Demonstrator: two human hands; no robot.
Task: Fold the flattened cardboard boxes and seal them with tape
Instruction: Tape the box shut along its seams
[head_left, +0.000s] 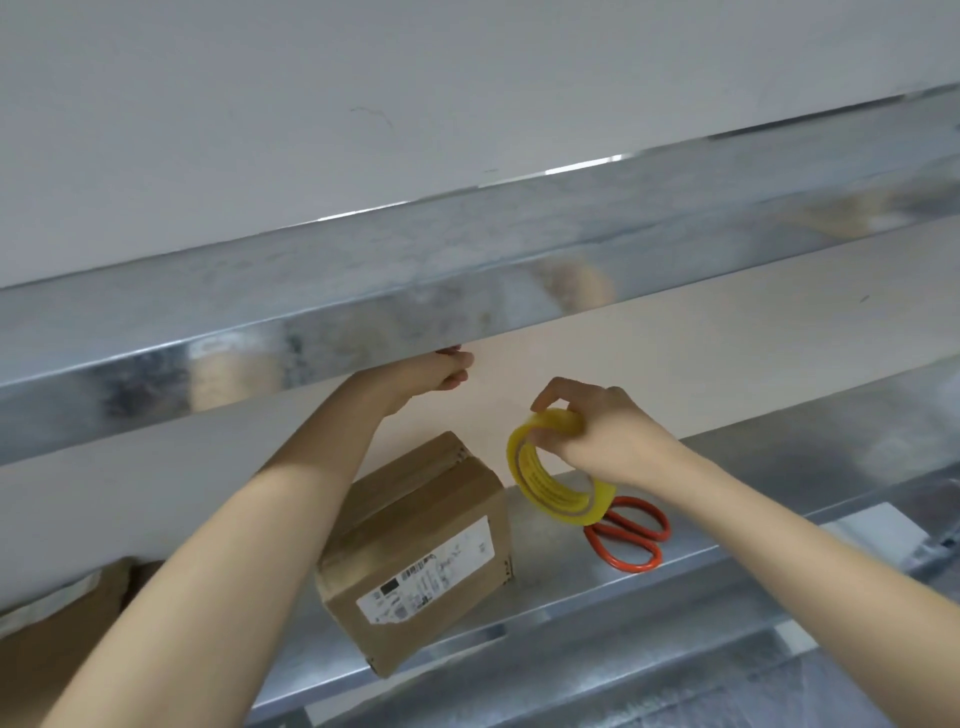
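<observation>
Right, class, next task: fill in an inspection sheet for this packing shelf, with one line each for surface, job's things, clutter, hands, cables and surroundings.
Surface: shiny metal shelf; box and scissors rest on it.
Job's things: cardboard box, folded up, flaps closed, label on its side; yellow tape roll, held above the shelf.
Clutter: orange-handled scissors right of the box; brown cardboard at lower left.
Hands: right hand grips the tape roll; left hand raised, fingers curled by the upper beam, hold unclear.
Cables: nothing seen.
Surroundings: metal beam above; pale wall.
</observation>
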